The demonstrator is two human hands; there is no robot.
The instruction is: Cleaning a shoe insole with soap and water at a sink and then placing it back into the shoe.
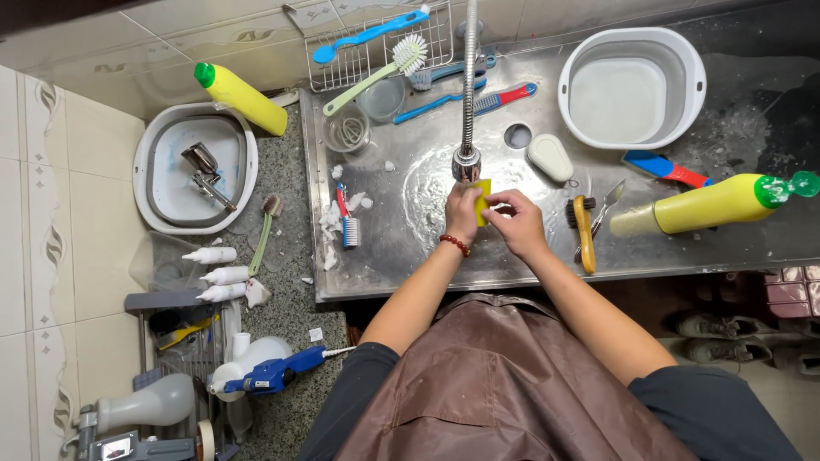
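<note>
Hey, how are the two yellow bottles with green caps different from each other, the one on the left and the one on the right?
The left yellow bottle lies on the speckled counter beside the round white basin, cap pointing up-left. The right yellow bottle lies on the steel sink tray, cap pointing right. The right one's cap looks translucent; the left one's looks solid. Both lie on their sides, untouched by either hand.
</note>
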